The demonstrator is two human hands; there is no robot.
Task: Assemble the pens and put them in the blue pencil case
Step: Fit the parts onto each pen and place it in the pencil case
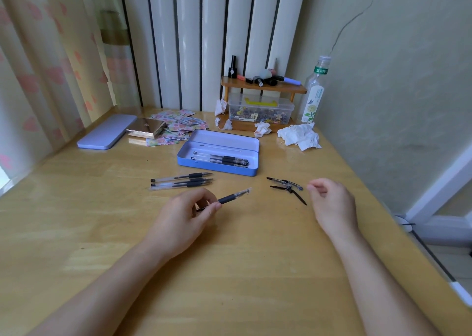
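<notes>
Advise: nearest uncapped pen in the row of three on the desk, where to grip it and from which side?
Take the nearest pen by its black rubber sleeve, pinching across it from above. It lies flat, tip to the right, close against the next pen behind, so only its top and near side are free. The right hand is empty; the left hand holds another pen.

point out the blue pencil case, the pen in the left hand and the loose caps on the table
blue pencil case (217,168), head view, front wall
pen (229,198), head view, black grip
loose caps (287,183), head view, clear cap in the pile
</notes>
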